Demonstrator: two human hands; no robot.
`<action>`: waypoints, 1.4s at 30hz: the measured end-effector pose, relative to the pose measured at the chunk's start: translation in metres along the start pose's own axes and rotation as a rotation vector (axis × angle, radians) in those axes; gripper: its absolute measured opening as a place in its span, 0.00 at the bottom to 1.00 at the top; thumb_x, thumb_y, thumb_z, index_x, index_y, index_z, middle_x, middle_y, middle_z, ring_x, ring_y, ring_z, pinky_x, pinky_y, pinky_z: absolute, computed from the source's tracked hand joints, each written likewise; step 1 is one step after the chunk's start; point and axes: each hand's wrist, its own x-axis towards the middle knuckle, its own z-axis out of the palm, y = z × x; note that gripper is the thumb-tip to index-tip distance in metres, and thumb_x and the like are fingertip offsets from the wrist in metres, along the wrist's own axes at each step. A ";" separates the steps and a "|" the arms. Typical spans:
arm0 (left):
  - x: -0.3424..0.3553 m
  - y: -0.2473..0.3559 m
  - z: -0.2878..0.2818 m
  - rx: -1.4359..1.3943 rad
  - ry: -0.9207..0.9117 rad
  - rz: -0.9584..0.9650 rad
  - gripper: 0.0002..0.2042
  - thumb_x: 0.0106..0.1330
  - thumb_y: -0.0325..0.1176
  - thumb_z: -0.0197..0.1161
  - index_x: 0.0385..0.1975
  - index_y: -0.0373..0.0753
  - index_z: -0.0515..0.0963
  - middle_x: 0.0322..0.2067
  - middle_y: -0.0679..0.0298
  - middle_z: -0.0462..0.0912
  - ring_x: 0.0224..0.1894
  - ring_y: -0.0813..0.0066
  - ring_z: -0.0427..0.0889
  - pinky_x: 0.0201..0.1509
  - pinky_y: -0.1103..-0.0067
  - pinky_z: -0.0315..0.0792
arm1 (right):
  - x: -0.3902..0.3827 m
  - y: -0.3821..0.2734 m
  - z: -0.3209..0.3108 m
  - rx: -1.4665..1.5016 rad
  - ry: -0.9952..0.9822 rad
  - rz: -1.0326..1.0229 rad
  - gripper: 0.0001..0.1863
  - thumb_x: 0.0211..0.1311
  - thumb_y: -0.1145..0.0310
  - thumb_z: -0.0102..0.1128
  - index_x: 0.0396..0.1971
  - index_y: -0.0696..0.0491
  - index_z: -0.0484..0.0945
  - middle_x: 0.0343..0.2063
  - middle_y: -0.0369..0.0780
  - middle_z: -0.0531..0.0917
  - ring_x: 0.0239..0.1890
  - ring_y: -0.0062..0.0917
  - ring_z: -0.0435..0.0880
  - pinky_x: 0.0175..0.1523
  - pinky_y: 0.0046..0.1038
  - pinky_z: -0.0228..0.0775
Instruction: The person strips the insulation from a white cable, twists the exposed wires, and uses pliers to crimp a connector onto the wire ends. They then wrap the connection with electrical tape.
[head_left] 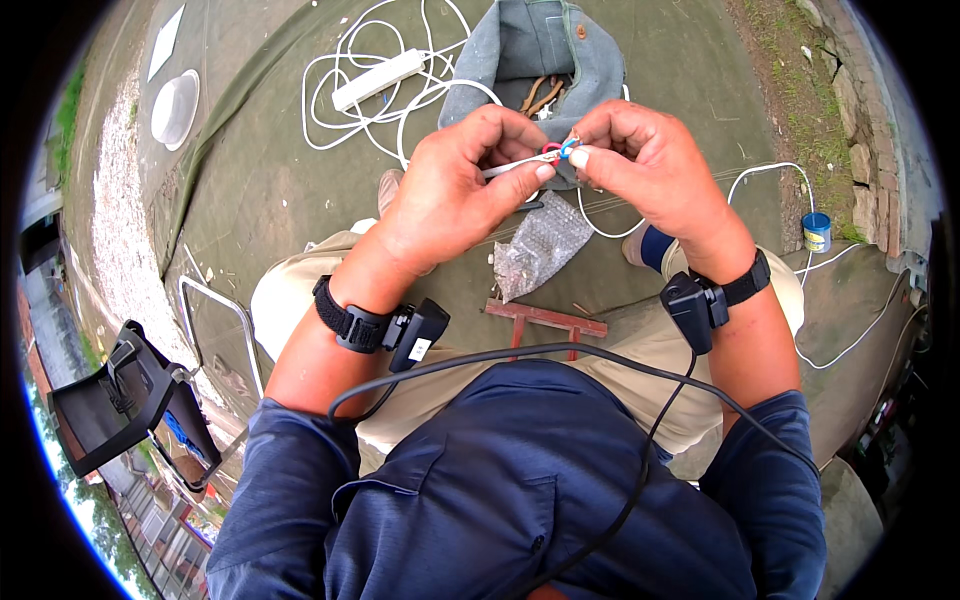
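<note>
Both hands are raised close together in front of me. My left hand (470, 190) pinches a white cable (500, 168) near its end, where short red and blue wires (565, 150) come out. My right hand (640, 170) is closed on the blue wire, thumb and forefinger meeting at the bare-looking tip. Just beyond them is a grey fabric tool bag (480, 65) with pliers (540, 92) inside. Below the wires lies bubble wrap (545, 240).
A white power strip (375, 80) lies among coiled cable at upper left. A red wooden stand (545, 315) is between my legs. A blue can (816, 232) stands right, near a stone edge (860, 160). A black chair (120, 400) and clear lid (175, 110) are left.
</note>
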 end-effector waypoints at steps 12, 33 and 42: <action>0.002 0.009 -0.011 0.136 -0.063 0.019 0.04 0.66 0.25 0.69 0.37 0.34 0.80 0.32 0.67 0.82 0.37 0.82 0.79 0.45 0.81 0.75 | 0.001 -0.012 0.004 0.079 -0.029 0.077 0.10 0.66 0.69 0.60 0.42 0.58 0.80 0.28 0.31 0.80 0.30 0.11 0.75 0.36 0.17 0.67; 0.005 0.004 -0.002 0.102 -0.020 0.056 0.10 0.62 0.29 0.73 0.39 0.33 0.80 0.32 0.64 0.84 0.33 0.81 0.82 0.37 0.81 0.77 | 0.004 0.002 0.012 0.232 -0.032 0.029 0.07 0.65 0.74 0.55 0.41 0.58 0.75 0.27 0.33 0.79 0.29 0.13 0.76 0.35 0.20 0.70; 0.002 0.006 -0.001 -0.003 -0.093 -0.135 0.08 0.69 0.28 0.66 0.43 0.34 0.79 0.34 0.69 0.82 0.34 0.86 0.77 0.38 0.85 0.72 | 0.003 0.001 0.014 0.242 -0.060 0.001 0.06 0.64 0.75 0.55 0.40 0.57 0.74 0.29 0.32 0.79 0.29 0.12 0.75 0.35 0.19 0.68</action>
